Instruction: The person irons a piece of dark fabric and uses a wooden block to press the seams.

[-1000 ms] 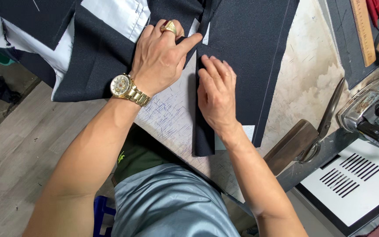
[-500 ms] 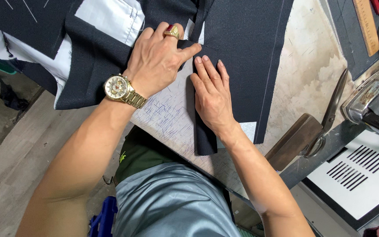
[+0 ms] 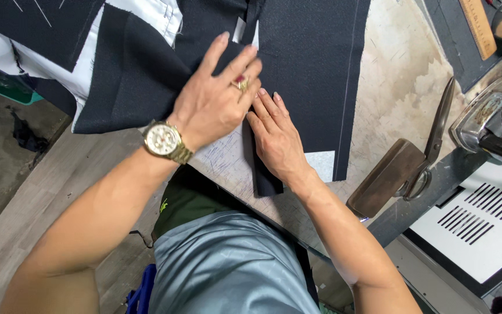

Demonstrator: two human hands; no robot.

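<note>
The worn, pale table [image 3: 402,75], scored with pen and chalk marks, carries a spread of dark navy woven fabric panels [image 3: 303,70] with white lining [image 3: 146,11] showing at the upper left; part of the cloth hangs off the table's near-left edge. A thin chalk line runs down the right-hand panel. Along that panel's left edge lies a narrow folded strip of the same navy cloth [image 3: 261,174], running towards the person's body.

The left hand [image 3: 216,99], wearing a gold wristwatch [image 3: 164,141] and a gold ring with a red stone [image 3: 240,82], lies flat with fingers spread, pressing the cloth down; it grips nothing. The right hand [image 3: 275,139] lies flat too, fingers together on the folded strip, holding it in place by pressure alone, just beside the left hand's fingertips.

The cloth looks light, soft and limp, likely to shift or unfold once pressure is released. It would best be held by pinching the folded edge near the fingertips, or by sliding flat palms.

To the right rest large metal tailor's shears [image 3: 437,139], a brown wooden block [image 3: 384,177] and a metal iron [image 3: 495,125], well apart from the hands.
</note>
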